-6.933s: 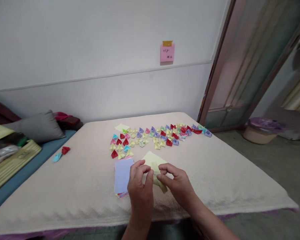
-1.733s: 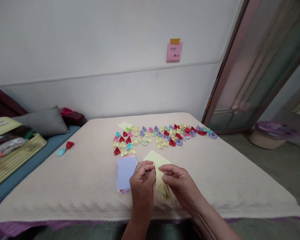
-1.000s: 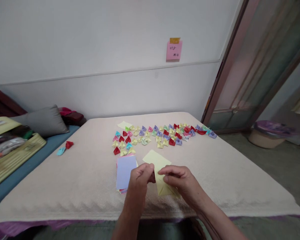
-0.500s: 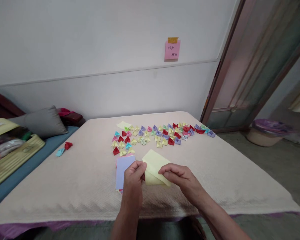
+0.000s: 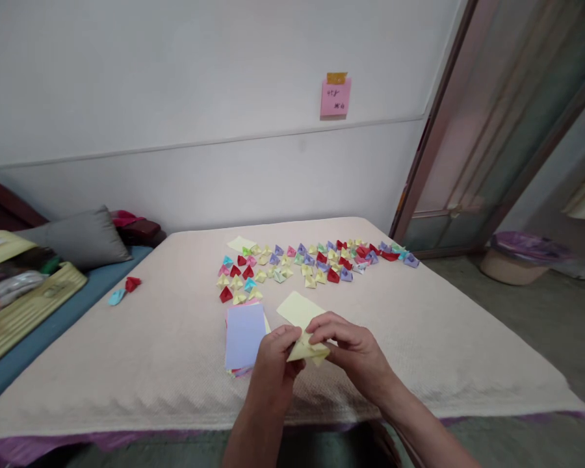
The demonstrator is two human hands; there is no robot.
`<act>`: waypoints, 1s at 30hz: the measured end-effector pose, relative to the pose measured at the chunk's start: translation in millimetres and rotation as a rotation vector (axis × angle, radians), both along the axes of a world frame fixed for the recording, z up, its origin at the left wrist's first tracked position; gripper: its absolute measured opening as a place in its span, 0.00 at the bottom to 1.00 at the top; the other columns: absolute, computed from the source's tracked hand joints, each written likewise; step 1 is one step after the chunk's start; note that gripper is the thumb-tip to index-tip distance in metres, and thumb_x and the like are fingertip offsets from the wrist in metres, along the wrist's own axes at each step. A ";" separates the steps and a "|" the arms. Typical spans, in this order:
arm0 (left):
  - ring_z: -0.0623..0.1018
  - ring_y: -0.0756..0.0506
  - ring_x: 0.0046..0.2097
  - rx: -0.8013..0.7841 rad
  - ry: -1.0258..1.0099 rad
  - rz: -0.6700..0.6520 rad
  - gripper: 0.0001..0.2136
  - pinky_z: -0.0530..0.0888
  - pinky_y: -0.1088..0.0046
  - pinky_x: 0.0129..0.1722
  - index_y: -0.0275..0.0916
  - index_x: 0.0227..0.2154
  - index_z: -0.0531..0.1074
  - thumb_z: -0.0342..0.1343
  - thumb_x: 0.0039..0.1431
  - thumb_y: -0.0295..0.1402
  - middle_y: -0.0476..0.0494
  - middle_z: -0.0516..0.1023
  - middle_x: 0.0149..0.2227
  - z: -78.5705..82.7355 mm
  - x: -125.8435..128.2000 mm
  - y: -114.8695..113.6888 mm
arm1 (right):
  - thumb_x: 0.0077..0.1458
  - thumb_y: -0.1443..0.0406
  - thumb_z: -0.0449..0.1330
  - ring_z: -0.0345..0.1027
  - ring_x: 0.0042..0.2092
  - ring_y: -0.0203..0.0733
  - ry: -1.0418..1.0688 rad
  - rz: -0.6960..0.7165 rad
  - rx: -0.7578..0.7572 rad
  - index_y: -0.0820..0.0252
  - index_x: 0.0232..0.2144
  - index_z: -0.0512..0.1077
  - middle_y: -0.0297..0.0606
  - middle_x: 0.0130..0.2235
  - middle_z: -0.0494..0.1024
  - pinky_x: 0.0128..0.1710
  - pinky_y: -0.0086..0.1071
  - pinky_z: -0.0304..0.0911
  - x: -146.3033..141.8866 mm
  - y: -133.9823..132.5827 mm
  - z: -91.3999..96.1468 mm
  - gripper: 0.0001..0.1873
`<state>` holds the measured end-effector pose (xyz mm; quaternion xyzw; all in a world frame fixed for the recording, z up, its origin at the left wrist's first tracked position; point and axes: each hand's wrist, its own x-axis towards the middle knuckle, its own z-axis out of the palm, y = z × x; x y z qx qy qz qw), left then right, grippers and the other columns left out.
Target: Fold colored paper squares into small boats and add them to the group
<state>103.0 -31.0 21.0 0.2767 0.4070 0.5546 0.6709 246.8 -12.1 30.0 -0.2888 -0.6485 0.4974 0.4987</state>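
Observation:
Between my two hands is a pale yellow sheet of paper [image 5: 306,351], partly folded to a pointed shape. My left hand [image 5: 279,354] pinches its left side, thumb on top. On its right side the fingers of my right hand [image 5: 346,339] press the paper. Just beyond, another pale yellow sheet [image 5: 297,308] lies flat on the cloth, its near part hidden by my hands. Left of my left hand sits a stack of coloured paper [image 5: 245,337] with a lilac sheet on top.
Several small folded paper pieces [image 5: 279,275] in many colours spread across the cloth-covered table [image 5: 166,351]. At far left lie a red piece [image 5: 132,283] and a blue piece [image 5: 116,297]. A pink note [image 5: 335,97] hangs on the wall. A lined bin [image 5: 521,259] stands right.
The yellow paper in my hands has gone from a broad sheet to a smaller, pointed fold. My hands have come closer together, the left one moving right, baring more of the stack.

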 end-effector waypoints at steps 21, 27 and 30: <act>0.72 0.46 0.47 0.652 0.982 0.553 0.04 0.67 0.69 0.47 0.40 0.32 0.71 0.52 0.56 0.28 0.45 0.74 0.40 10.0 5.0 -12.9 | 0.46 0.66 0.59 0.60 0.26 0.34 -0.162 -0.308 -0.092 0.62 0.31 0.74 0.30 0.23 0.68 0.27 0.26 0.59 -12.6 -6.4 -1.0 0.08; 0.72 0.45 0.46 0.591 0.924 0.559 0.03 0.69 0.69 0.44 0.40 0.31 0.71 0.52 0.55 0.29 0.44 0.74 0.40 8.0 5.7 -12.2 | 0.49 0.67 0.57 0.60 0.26 0.34 -0.258 -0.345 0.022 0.61 0.31 0.74 0.31 0.23 0.69 0.27 0.26 0.59 -13.9 -8.5 -1.4 0.07; 0.73 0.46 0.45 0.519 0.839 0.546 0.03 0.69 0.71 0.43 0.40 0.30 0.71 0.53 0.55 0.30 0.44 0.73 0.41 7.6 6.7 -11.2 | 0.49 0.68 0.56 0.62 0.26 0.35 -0.281 -0.359 0.073 0.60 0.31 0.74 0.31 0.24 0.71 0.28 0.25 0.59 -14.1 -8.3 -1.8 0.07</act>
